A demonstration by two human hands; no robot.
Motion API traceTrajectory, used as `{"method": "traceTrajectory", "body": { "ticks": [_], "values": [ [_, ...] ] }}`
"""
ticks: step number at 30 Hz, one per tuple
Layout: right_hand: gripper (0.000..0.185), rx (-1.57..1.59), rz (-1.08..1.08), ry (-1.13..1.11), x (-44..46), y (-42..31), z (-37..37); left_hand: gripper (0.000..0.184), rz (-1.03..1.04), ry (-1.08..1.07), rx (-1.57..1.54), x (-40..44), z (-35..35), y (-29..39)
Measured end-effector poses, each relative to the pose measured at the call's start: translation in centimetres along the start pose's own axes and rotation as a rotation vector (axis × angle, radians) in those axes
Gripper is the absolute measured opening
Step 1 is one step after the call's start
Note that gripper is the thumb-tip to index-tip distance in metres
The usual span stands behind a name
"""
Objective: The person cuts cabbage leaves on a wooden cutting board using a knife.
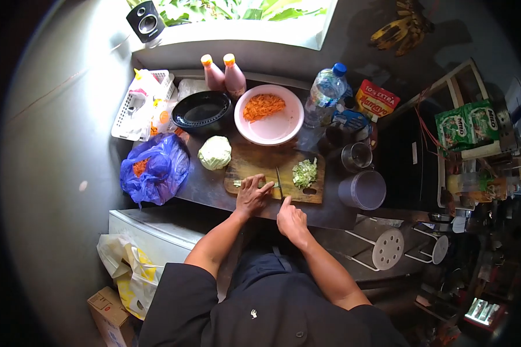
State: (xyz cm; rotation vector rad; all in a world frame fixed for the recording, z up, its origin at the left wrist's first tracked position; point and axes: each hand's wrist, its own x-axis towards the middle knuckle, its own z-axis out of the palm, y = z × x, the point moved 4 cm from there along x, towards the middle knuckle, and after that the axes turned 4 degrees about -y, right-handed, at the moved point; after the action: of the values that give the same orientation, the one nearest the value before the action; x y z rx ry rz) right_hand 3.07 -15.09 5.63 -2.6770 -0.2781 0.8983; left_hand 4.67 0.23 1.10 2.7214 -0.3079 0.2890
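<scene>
Here, your right hand (pixel 293 220) is closed round the handle of the knife (pixel 278 180), its forefinger stretched forward toward the blade, which points away from you. The handle itself is mostly hidden by your fist. Your left hand (pixel 253 194) lies just left of the blade, fingers bent and close together, holding down a pale green piece (pixel 276 184) that shows beside your fingertips; you cover most of it, so you cannot tell its full shape. Knife and piece are both on the board (pixel 255 162), near its front edge. Right of the blade, on the same board, sits a loose heap of chopped cabbage (pixel 304 173), touched by neither hand.

Just beyond the board's left corner is the cabbage (pixel 215 152), pale and rounded. Behind the board stands a pink bowl (pixel 243 128) with shredded carrot (pixel 264 107) in it, and a black bowl (pixel 202 113) is beside it, with 2 bottles (pixel 235 78) behind. A blue bag (pixel 156 179) lies to your left, and a tub (pixel 362 191) stands right of the board.
</scene>
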Motion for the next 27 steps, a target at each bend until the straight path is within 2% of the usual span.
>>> {"method": "traceTrajectory", "body": {
  "ticks": [4,9,16,20,27],
  "values": [
    [0.035,-0.081,0.033,-0.037,-1.2,-1.4,-0.3,0.023,-0.014,0.032,-0.075,-0.1,-0.5,0.1],
    [0.040,-0.198,0.037,0.042,1.3,-1.4,1.8,0.029,-0.018,-0.047,-0.070,-0.2,-0.8,-0.1],
    [0.041,-0.168,0.093,-0.012,0.3,-2.0,0.7,0.031,-0.004,-0.006,-0.100,-0.1,-1.1,-0.2],
    [0.038,-0.210,0.100,0.025,0.9,-1.9,2.5,0.034,0.009,0.009,-0.095,-0.3,-0.5,-0.5],
    [0.037,-0.164,0.110,0.020,0.7,-2.3,0.7,0.035,0.038,0.033,-0.033,-0.2,-1.2,-0.2]
  ]
}}
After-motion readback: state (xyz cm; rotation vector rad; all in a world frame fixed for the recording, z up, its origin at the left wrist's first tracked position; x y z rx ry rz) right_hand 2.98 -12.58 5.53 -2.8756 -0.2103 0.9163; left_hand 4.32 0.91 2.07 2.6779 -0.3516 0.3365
